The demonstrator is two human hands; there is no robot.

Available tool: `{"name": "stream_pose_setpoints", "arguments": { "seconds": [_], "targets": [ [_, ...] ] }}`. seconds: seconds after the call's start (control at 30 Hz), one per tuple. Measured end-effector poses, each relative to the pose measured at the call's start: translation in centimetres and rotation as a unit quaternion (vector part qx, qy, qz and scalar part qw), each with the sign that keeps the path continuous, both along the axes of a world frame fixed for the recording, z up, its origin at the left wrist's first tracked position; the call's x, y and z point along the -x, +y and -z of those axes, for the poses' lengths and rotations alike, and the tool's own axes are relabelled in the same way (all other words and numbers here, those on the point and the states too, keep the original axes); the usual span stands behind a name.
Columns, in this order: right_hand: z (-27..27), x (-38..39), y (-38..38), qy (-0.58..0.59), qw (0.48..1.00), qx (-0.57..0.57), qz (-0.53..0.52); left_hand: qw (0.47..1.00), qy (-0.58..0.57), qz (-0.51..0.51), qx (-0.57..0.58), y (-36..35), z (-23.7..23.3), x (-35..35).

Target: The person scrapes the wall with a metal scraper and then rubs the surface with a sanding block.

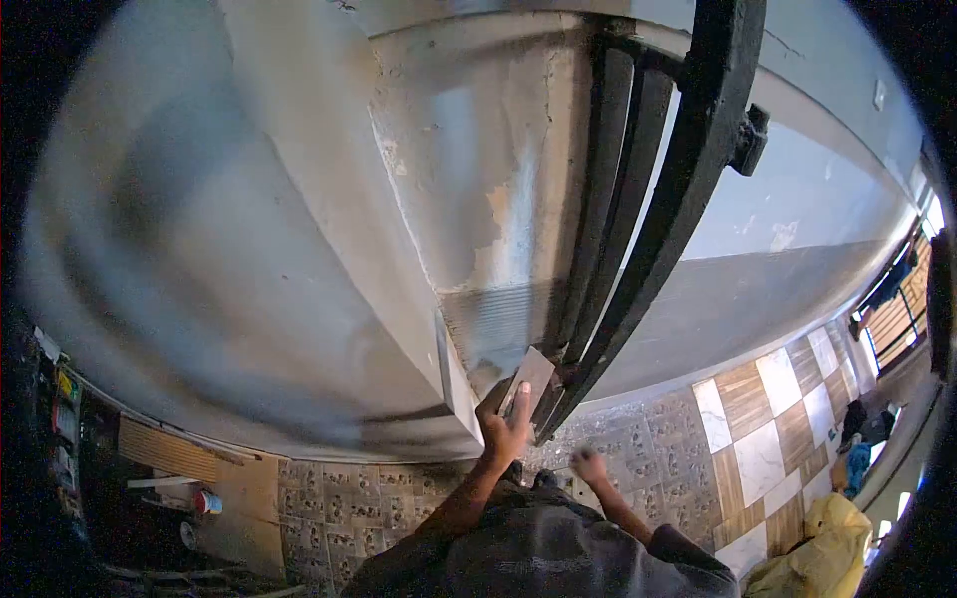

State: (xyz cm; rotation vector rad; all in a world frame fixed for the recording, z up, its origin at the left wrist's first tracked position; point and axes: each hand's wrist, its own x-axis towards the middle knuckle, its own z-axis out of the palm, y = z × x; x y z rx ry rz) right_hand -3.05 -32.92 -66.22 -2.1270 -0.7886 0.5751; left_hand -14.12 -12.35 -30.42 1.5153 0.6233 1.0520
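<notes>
My left hand (506,431) is wrapped around a plastering trowel (535,371), thumb lying along its flat blade. The blade tilts upward, right by the lower end of the plastered wall strip (498,179) and the black metal frame (653,239). On that strip are a bare tan patch, a pale streak and cracked edges. My right hand (588,465) hangs low near my body over the tiled floor, its fingers curled in loosely with nothing showing in them.
A grey wall corner (329,219) juts out at the left. Patterned tiles (658,439) cover the floor below. At the lower left, a small paint tin (207,501) stands by a brown board (239,518). A yellow sack (822,548) lies at the lower right.
</notes>
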Motion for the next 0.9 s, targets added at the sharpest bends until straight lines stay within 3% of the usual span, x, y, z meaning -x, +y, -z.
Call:
{"name": "stream_pose_setpoints", "arguments": {
  "seconds": [0.03, 0.07, 0.1, 0.13, 0.2, 0.23, 0.27, 0.33, 0.37, 0.4, 0.47, 0.5, 0.53, 0.6, 0.63, 0.67, 0.73, 0.77, 0.8, 0.83, 0.87, 0.9],
  "targets": [
    [-11.6, 0.7, 4.4, -0.009, 0.999, -0.026, -0.018, 1.000, 0.005, 0.005, -0.006, 0.3, -0.4, 0.3],
    [-17.5, 1.4, 7.1, 0.020, 0.995, -0.082, -0.045, 1.000, 0.011, 0.010, -0.014, 0.9, -0.7, 0.6],
    [-21.6, 2.0, 9.1, 0.049, 0.987, -0.138, -0.072, 0.988, 0.038, -0.024, -0.151, 1.8, -0.4, 0.9],
    [-25.5, 2.7, 10.2, 0.049, 0.986, -0.141, -0.072, 0.987, 0.038, -0.024, -0.154, 2.4, -0.4, 1.5],
    [-31.5, 3.8, 11.3, 0.102, 0.954, -0.214, -0.183, 0.973, 0.005, -0.015, -0.230, 3.0, 0.0, 2.4],
    [-32.7, 4.0, 11.6, 0.044, 0.950, -0.234, -0.202, 0.964, 0.025, -0.019, -0.263, 3.2, 0.5, 2.9],
    [-32.2, 4.1, 12.0, 0.042, 0.950, -0.235, -0.202, 0.964, 0.023, -0.020, -0.264, 3.3, 3.0, 3.4],
    [-29.2, 4.3, 11.9, 0.089, 0.964, -0.211, -0.136, 0.888, 0.019, -0.108, -0.447, 3.4, 8.9, 3.4],
    [-26.5, 3.9, 11.3, 0.128, 0.968, -0.180, -0.119, 0.939, -0.001, -0.041, -0.341, 2.5, 4.7, 3.7],
    [-26.0, 4.2, 9.9, 0.127, 0.968, -0.177, -0.120, 0.940, -0.002, -0.043, -0.339, 2.4, 4.9, 3.2],
    [-26.6, 4.4, 7.4, 0.081, 0.983, -0.161, -0.020, 0.899, -0.101, -0.121, -0.409, 2.2, 5.0, 1.5],
    [-26.5, 4.3, 6.0, 0.059, 0.983, -0.172, 0.000, 0.945, -0.093, -0.066, -0.308, 1.4, 2.5, 1.4],
    [-26.7, 4.3, 4.6, 0.039, 0.983, -0.181, 0.020, 0.945, -0.093, -0.066, -0.307, 1.9, 1.1, 0.8],
    [-29.1, 4.5, 2.1, 0.070, 0.983, -0.164, 0.045, 0.834, -0.111, -0.171, -0.513, 2.5, -0.9, -0.1],
    [-29.8, 4.5, 1.6, 0.097, 0.981, -0.154, 0.069, 0.887, -0.084, -0.136, -0.433, 1.6, -1.3, 0.0],
    [-29.7, 4.5, 1.5, 0.094, 0.981, -0.156, 0.068, 0.886, -0.086, -0.137, -0.435, 1.2, -1.9, 0.0],
    [-29.2, 4.2, 0.9, 0.142, 0.963, -0.203, 0.109, 0.931, -0.128, -0.087, -0.330, 0.1, -3.2, -0.2],
    [-28.7, 4.0, 1.5, 0.159, 0.951, -0.232, 0.130, 0.688, -0.145, -0.305, -0.643, 1.9, -1.6, -1.7],
    [-28.9, 3.1, 2.0, 0.152, 0.952, -0.235, 0.124, 0.684, -0.148, -0.312, -0.642, 1.2, 0.0, -2.0],
    [-29.5, 2.8, 2.4, 0.138, 0.951, -0.257, 0.105, 0.858, -0.128, -0.196, -0.456, -0.8, -0.3, -1.2],
    [-30.2, 2.7, 2.8, 0.127, 0.948, -0.278, 0.088, 0.966, -0.096, -0.063, -0.233, -2.4, -0.7, -0.3],
    [-32.2, 2.5, 3.2, 0.090, 0.948, -0.300, 0.049, 0.977, -0.068, -0.080, -0.185, -3.5, -1.6, 0.2]
  ]
}}
